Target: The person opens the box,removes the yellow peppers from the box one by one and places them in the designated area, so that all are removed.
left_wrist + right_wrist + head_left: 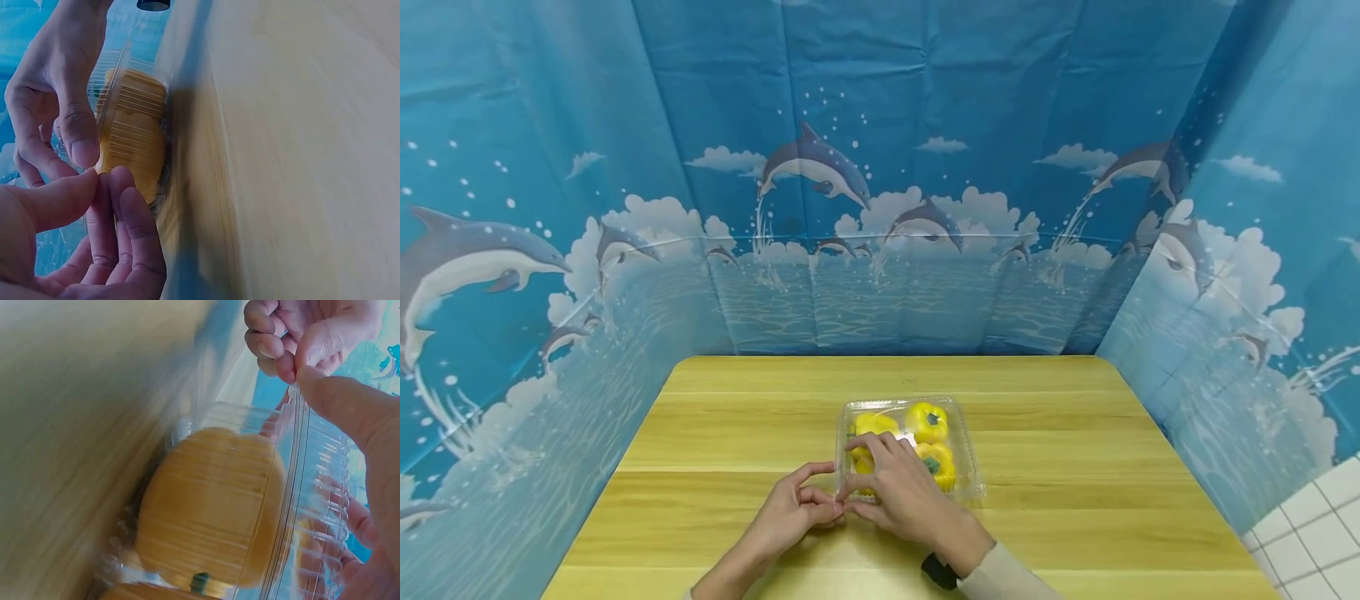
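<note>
A clear plastic clamshell box (967, 467) with a ribbed lid lies on the table, and several yellow bell peppers (927, 422) show through it. At its near left corner, my left hand (797, 508) pinches the rim between thumb and index finger; its other fingers curl loosely. My right hand (898, 487) arches over the lid. Its thumb (340, 400) is at the same corner, beside the left fingertips, while its other fingers rest on the lid top. Through the near wall in the right wrist view, one pepper (209, 506) with a green stem appears large.
The wood-grain table (722, 433) extends around the box on every side. Blue dolphin-print sheets (880, 167) hang behind it and at both sides. White tiles (1315, 525) show at the lower right. A black band (940, 572) sits at the right wrist.
</note>
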Demonstrator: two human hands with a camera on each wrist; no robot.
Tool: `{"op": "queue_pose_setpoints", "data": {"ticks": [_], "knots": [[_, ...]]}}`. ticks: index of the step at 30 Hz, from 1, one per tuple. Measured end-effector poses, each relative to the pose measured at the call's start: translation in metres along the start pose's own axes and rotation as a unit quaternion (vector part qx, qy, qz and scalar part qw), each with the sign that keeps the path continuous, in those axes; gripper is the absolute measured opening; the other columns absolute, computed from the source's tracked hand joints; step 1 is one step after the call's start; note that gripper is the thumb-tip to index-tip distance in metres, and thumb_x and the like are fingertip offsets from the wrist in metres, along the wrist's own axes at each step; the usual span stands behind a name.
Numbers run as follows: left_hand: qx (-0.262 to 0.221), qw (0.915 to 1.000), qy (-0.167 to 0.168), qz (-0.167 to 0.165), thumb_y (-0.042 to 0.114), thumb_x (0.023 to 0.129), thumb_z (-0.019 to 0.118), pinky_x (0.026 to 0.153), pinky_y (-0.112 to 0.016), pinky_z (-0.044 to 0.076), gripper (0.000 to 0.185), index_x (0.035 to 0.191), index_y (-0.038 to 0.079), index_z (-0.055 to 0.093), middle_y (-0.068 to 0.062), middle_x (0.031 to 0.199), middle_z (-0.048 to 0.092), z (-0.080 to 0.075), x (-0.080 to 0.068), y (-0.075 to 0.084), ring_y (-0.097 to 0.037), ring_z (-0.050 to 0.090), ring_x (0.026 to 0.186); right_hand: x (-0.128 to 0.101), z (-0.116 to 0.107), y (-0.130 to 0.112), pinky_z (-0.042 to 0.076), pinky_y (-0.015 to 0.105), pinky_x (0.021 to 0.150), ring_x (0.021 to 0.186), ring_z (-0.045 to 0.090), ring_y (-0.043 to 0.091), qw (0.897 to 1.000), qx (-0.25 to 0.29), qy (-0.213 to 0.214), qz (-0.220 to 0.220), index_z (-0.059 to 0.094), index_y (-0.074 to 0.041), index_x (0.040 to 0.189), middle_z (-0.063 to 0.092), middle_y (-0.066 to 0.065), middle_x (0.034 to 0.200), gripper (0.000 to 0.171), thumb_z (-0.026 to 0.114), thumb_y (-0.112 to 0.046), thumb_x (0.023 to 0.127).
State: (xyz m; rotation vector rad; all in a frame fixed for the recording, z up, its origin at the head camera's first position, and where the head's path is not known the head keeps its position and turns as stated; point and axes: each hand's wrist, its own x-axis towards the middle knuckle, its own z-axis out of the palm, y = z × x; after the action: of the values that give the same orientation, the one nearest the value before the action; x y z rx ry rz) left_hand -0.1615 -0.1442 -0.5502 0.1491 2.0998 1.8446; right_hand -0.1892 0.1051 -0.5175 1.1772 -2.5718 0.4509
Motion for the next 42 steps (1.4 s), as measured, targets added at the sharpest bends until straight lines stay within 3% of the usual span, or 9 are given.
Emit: {"op": "queue_pose_setpoints", "data": {"ticks": [6, 23, 42], "knots": [[-0.014, 0.9998, -0.01, -0.013, 0.008, 0.108, 0.079, 0.1, -0.041, 0.071, 0.072, 0.171, -0.002, 0.047, -0.016, 0.11, 0.087, 0.001, 0.0, 0.0, -0.032, 0.086, 0.105, 0.0, 0.003, -0.002, 0.063, 0.049, 0.1, 0.131, 0.068, 0.027, 1.0, 0.001, 0.005, 0.013, 0.092, -0.043, 0.105, 0.069, 0.003, 0.158, 0.006, 0.095, -0.046, 0.1], [-0.08, 0.9955, -0.007, -0.05, 0.004, 0.107, 0.074, 0.095, -0.033, 0.07, 0.069, 0.17, 0.001, 0.046, -0.007, 0.105, 0.081, 0.004, -0.005, 0.001, -0.022, 0.082, 0.1, -0.001, 0.005, -0.007, 0.059, 0.046, 0.106, 0.131, 0.07, 0.025, 1.0, 0.017, 0.02, 0.015, 0.092, -0.04, 0.1, 0.071, 0.002, 0.155, 0.006, 0.097, -0.037, 0.099], [-0.085, 0.9951, 0.004, -0.05, 0.006, 0.106, 0.077, 0.093, -0.032, 0.069, 0.067, 0.167, 0.002, 0.049, -0.007, 0.104, 0.081, 0.011, -0.005, 0.005, -0.022, 0.082, 0.099, -0.009, 0.014, -0.004, 0.053, 0.032, 0.093, 0.117, 0.071, 0.015, 0.99, -0.041, 0.123, -0.052, 0.091, -0.03, 0.092, 0.077, -0.003, 0.136, 0.017, 0.106, -0.035, 0.087]]}}
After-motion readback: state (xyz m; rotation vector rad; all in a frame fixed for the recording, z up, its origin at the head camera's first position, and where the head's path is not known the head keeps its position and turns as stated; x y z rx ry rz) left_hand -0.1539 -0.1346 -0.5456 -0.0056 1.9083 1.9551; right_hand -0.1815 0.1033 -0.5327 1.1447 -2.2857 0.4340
